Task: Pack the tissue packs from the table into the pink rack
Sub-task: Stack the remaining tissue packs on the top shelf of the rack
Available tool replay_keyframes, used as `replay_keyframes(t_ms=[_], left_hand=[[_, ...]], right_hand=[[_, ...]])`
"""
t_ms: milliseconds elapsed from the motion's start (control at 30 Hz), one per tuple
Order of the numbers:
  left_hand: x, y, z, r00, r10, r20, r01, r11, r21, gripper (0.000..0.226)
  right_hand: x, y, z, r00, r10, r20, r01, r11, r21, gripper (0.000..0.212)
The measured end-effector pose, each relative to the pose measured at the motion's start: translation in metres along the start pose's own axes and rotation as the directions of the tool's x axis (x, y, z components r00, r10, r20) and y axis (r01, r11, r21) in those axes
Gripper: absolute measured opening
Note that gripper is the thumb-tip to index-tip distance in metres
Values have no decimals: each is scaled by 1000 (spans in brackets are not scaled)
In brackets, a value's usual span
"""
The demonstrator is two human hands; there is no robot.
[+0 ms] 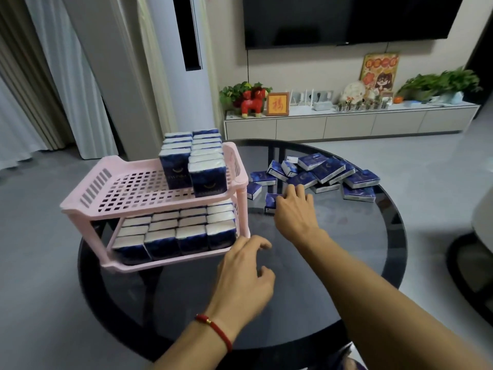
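Note:
A pink two-tier rack stands on the left of a round dark glass table. Its lower shelf is packed with upright navy tissue packs. Two rows of packs stand at the far right of the upper shelf. Several loose packs lie in a heap at the table's far side. My right hand reaches over one loose pack beside the rack, fingers laid on it. My left hand hovers near the rack's front right corner, fingers loosely curled, holding nothing.
A tall white air conditioner and curtains stand behind the rack. A low TV cabinet with plants and ornaments runs along the back wall under a wall-mounted TV. A pale seat edge shows at the right.

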State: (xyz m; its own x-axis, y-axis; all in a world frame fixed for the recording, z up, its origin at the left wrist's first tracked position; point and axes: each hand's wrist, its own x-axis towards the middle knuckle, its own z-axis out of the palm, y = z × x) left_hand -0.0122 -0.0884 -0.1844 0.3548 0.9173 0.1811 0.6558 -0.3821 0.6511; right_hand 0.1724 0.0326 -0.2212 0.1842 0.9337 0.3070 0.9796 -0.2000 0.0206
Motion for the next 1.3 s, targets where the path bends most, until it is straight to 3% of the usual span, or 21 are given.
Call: replay_keyframes(t_ms=[200,267,333,400,467,533,567,700,800,933,1067,1300], left_hand=[[2,4,3,982,-183,43,188,943,-276,24],[2,8,6,956,-272,112,294,865,-407,30],[3,11,8,922,-327,206,384,723,-574,39],[5,13,9,900,-347,265,429,586,-687,29],[8,9,9,898,-383,218,421,602,-679,17],[9,4,6,897,-404,180,422,662,-620,19],[7,3,2,893,-414,178,429,664,-612,19],[-1,-6,-9,895,-410,176,420,640,-644,25],[-5,-13,-18,896,-419,144,397,614,-682,29],[-8,-18,-23,904,-406,136,372,588,-719,29],[-2,-14,-21,909,-387,154,370,581,-725,36],[1,-1,-7,913,-362,188,385,616,-687,38]], right_hand=[[-54,20,-33,997,-17,70,5,986,167,31],[-80,25,-46,999,-49,13,41,937,347,37],[-104,28,-61,992,-130,-2,104,789,606,38],[-118,28,-70,966,-257,27,154,657,738,37],[-119,26,-70,949,-307,79,105,542,834,35],[-104,24,-63,961,-222,165,-59,418,906,36],[-91,22,-55,966,-177,190,-100,421,901,39],[-34,6,-8,979,-160,128,50,794,606,58],[4,-18,9,975,-166,147,86,894,439,73],[33,-37,18,977,-95,192,24,939,343,60],[27,-34,15,999,-32,33,21,958,284,40],[-13,10,-9,990,-141,11,134,960,247,27]])
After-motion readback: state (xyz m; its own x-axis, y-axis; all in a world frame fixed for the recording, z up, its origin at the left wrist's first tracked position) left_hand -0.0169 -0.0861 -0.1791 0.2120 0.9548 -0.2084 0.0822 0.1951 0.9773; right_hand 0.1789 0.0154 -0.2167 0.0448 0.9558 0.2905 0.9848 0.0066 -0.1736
